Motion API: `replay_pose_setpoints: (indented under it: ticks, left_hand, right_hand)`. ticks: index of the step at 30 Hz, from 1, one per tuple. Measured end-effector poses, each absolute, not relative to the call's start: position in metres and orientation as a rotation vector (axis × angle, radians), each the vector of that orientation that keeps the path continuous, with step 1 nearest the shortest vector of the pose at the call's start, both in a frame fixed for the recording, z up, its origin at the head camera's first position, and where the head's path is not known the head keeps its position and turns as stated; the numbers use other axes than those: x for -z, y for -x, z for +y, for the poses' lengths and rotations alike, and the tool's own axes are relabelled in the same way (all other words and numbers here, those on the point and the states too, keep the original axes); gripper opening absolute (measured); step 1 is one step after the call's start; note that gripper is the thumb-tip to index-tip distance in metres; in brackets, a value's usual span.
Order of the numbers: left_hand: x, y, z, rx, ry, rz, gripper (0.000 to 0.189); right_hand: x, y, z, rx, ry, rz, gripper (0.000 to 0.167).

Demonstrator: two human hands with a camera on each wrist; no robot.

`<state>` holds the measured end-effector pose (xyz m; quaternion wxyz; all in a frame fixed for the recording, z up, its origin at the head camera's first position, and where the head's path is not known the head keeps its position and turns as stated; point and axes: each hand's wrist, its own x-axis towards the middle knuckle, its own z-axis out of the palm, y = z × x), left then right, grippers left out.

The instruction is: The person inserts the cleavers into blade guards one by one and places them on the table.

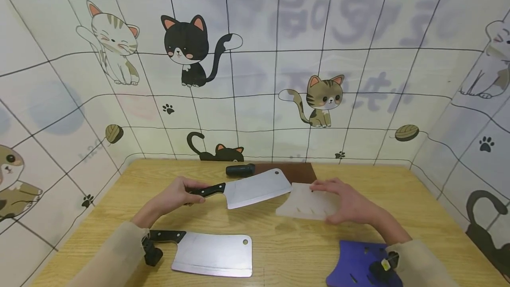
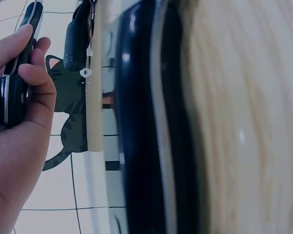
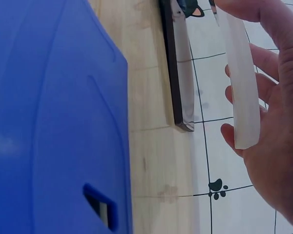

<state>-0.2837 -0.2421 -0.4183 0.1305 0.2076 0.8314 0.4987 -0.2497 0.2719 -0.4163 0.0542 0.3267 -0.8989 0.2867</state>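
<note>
In the head view my left hand [image 1: 177,196] grips the black handle of a cleaver [image 1: 255,189], its broad blade pointing right. Between thumb and fingers my right hand [image 1: 352,205] holds a whitish plastic slab [image 1: 300,203], which looks like a blade cover with a curved left edge. The blade's far corner comes up close to that edge; whether they touch I cannot tell. The left wrist view shows fingers curled round the cleaver's handle [image 2: 12,97]. In the right wrist view the white slab [image 3: 244,83] stands edge-on within the hand.
A second cleaver [image 1: 215,254] lies in front, its black handle beneath the left wrist. Under the right wrist lies a slotted blue plastic slab [image 1: 348,262]. At the table's back edge is a brown flat piece [image 1: 296,172] with a black handle [image 1: 240,170] beside it. A cat-print curtain [image 1: 255,114] surrounds the table.
</note>
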Motion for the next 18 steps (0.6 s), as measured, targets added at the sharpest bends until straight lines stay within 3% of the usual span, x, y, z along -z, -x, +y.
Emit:
replay_pose_setpoints:
  ticks: [18]
  left_hand:
    - [0.4149, 0.2843, -0.2457, -1.31, -0.73, 2.332, 0.037]
  right_hand:
    - [0.4131, 0.241, 0.2728, -0.94, -1.063, -2.724, 0.084]
